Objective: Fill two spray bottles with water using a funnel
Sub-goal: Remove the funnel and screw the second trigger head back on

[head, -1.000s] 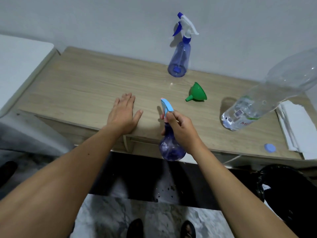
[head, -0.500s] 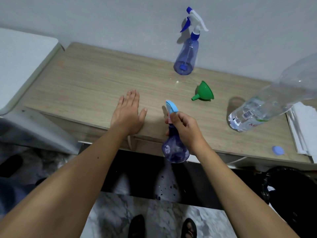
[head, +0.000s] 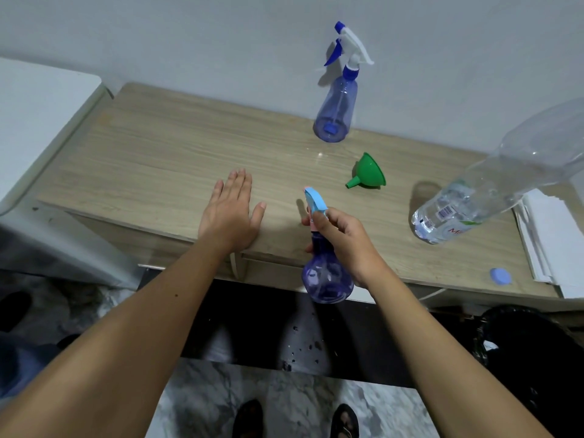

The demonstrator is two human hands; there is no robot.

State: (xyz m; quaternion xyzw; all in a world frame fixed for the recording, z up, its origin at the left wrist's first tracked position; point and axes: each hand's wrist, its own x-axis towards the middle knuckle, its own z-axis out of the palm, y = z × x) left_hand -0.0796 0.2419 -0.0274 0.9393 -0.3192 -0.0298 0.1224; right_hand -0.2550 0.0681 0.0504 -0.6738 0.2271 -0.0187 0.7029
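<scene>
Against a plain grey wall stands a wooden desk (head: 151, 159), and the things of the task lie on it or just in front of it. At the near edge of the desk the right hand (head: 343, 240) holds a small purple spray bottle (head: 327, 279) with a light blue nozzle; the fingers are curled around its neck, so this grip is closed on it, and the round body hangs in front of the desk edge. The left hand (head: 229, 213) rests flat on the desk with straight fingers and holds nothing. A green funnel (head: 369, 172) lies on its side further back. Near the wall a second spray bottle (head: 336, 112) stands upright. To the right a big clear water bottle (head: 474, 197) is on the desk, with a blue cap (head: 500, 276) near the front edge and a stack of white papers (head: 550, 235) beside it.
</scene>
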